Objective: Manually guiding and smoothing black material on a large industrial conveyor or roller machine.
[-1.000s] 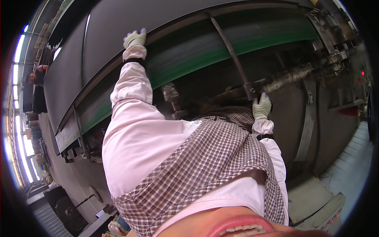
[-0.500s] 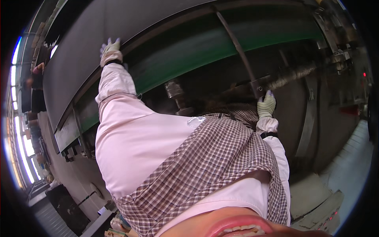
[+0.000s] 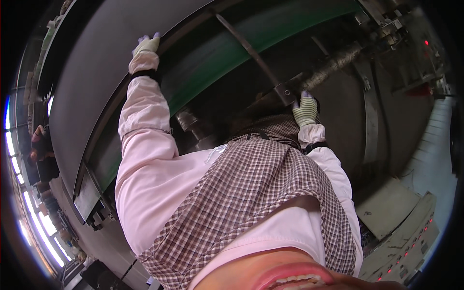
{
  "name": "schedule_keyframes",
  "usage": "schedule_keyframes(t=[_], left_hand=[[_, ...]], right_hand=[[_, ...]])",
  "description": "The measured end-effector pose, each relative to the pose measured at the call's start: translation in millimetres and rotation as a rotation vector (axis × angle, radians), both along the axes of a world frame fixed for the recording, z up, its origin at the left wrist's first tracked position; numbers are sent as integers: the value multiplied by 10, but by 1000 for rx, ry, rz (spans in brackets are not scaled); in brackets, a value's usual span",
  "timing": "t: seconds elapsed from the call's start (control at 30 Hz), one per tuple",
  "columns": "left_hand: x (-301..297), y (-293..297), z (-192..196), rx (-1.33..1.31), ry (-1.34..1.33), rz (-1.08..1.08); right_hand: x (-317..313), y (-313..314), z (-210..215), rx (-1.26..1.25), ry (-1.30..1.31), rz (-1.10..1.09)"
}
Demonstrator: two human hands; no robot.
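My left hand (image 3: 146, 44), in a pale knit glove with purplish fingertips, rests on the edge of a broad, smooth dark grey surface (image 3: 104, 53). Its fingers lie outstretched there and grip nothing visible. My right hand (image 3: 305, 110), in a similar striped glove, is lower, close in front of my body. Its fingers point up, with the thumb apart, beside the bolted end of a slanting metal bar (image 3: 253, 53). Whether the thumb touches that end cannot be made out. Both cuffs have dark bands.
A green machine panel (image 3: 212, 67) runs under the surface's edge. Metal shafts (image 3: 191, 121) and a wrapped roller (image 3: 333, 67) are close to my body. A control panel with red lights (image 3: 411, 246) stands at lower right. Another person (image 3: 41, 145) is at far left.
The view has shifted, so the machine appears farther left and higher. My left hand lies farther along the surface's edge, its fingers less spread. My right hand remains beside the bar's end.
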State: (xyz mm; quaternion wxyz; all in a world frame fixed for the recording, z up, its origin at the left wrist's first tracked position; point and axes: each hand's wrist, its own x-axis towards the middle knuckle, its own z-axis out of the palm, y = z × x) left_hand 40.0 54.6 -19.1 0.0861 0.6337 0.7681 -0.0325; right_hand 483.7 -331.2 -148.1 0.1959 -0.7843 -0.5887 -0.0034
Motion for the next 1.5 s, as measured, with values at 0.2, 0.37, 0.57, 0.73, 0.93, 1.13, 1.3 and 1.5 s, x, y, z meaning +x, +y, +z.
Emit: schedule_keyframes(t=[0.2,0.37,0.57,0.73,0.93,1.13,1.3,1.5], left_hand=[[933,88,155,7,-54,-103],[1139,683,-150,142,-495,-465],[-397,-94,15,437,-315,-21],[-1560,-930,161,143,17,422],[-1359,-580,-82,192,116,138],[-518,-306,-38,196,174,-61],[239,-131,33,189,122,-221],[1184,71,162,141,78,-401]], right_hand=[[-2,22,-8,7,43,12],[2,24,-32,-6,-23,2],[-16,16,37,62,44,15],[-22,43,86,99,55,30],[-20,45,28,44,55,10],[-23,18,32,-37,62,-35],[-32,7,125,-3,85,-9],[-24,19,140,18,115,-1]])
